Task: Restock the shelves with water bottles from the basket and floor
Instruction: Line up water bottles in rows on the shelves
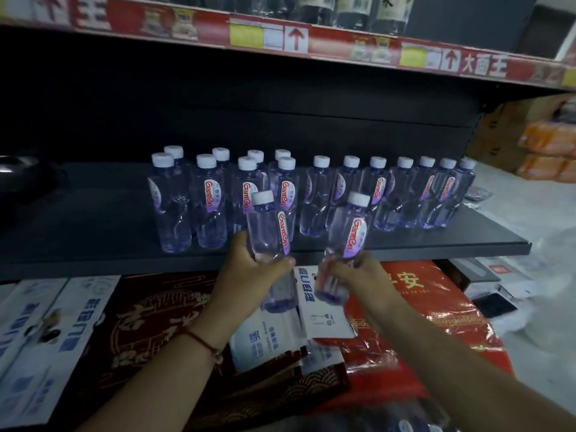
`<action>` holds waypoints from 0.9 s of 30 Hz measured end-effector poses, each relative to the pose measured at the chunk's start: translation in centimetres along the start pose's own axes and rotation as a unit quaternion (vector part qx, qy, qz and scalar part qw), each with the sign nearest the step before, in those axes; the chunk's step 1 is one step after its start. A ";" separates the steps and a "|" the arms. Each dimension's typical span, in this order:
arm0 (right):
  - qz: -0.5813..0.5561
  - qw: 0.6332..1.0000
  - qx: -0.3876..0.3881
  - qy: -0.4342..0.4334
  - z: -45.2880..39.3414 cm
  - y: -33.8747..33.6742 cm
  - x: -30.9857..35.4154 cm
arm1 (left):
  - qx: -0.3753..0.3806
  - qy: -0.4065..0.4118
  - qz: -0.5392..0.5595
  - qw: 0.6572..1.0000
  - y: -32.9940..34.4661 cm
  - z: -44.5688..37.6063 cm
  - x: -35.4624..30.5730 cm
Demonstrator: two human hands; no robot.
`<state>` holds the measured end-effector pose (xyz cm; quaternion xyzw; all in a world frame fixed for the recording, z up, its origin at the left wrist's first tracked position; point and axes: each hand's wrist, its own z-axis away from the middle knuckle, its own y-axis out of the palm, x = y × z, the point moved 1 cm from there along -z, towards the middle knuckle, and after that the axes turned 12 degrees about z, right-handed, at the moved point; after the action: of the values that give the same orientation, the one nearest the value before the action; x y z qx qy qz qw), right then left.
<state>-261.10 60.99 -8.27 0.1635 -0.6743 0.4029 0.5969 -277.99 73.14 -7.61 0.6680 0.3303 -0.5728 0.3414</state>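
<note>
**Q:** Where are the two bottles being handled?

**A:** The left bottle (pixel 270 241) is upright in the left hand (pixel 249 269), fingers curled round its lower half. The right bottle (pixel 344 244), tilted slightly, is gripped low on its body by the right hand (pixel 355 272). Both are held at the front edge of the dark shelf (pixel 93 244), their bases below the shelf lip.

**Q:** What stands on the shelf?

**A:** A row of shelved bottles (pixel 314 198) with white caps and red-lettered labels, upright, doubled up on the left and single-file toward the right.

**Q:** And around it?

**A:** A red bracelet (pixel 202 341) circles the left wrist. Below the shelf lie white-and-blue cartons (pixel 40 332), a dark red patterned box (pixel 149 319) and a red wrapped package (pixel 436 307). Overhead, a red price strip (pixel 280 35) edges the upper shelf.
</note>
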 end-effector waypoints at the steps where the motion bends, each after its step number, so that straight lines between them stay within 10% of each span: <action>1: 0.011 1.000 -0.013 -0.012 -1.2 0.3 0.8 | -0.003 0.005 0.003 1.000 -0.3 -0.2 0.0; 10: 0.066 0.984 -0.162 -0.022 -8.9 3.0 2.9 | 0.006 0.022 0.043 0.999 -1.1 -1.7 -0.2; 27: 0.100 0.986 -0.113 -0.068 -9.8 3.9 3.3 | 0.008 0.015 0.032 0.999 1.4 -3.5 0.3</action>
<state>-257.98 71.55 -6.94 0.0542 -0.7676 0.3696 0.5207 -274.88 75.32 -7.44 0.6896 0.3087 -0.5542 0.3492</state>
